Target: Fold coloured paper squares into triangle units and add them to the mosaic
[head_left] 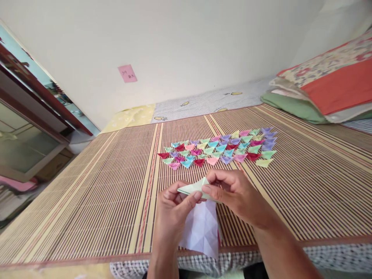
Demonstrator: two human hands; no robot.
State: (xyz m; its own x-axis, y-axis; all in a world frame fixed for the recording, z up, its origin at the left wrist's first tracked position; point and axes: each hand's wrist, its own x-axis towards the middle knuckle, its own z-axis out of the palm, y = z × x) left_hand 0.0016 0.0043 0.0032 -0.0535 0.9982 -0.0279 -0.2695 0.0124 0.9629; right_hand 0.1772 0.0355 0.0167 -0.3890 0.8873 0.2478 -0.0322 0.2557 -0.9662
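Pinching the pale green paper from two sides, with the left hand at one end and the right hand at the other. Thumbs in front, fingers behind, the grip of both hands pressed close on the paper. All of this just below the middle of the frame. Folded into a long, pointy shape, with one tip poking out to the left and another point sticking up by the right fingers. Right end too covered to see well.

Looks like a folding step, maybe pressing a crease flat or pulling the layers into shape. Hard to tell which. Seems well along, with a shape a lot like the little paper boats in the middle of the frame. Next move probably calls for soft, careful thumbs: holding still with one hand, tucking or squeezing with the other, without ripping the thin points.

Just below the hands, a purple paper sheet, full of fold lines, poking over the front edge of the striped mat. Above the hands, those boats in close rows, in many bright colors. At far right, a pile of bedding. At upper left, a pink note on the wall.
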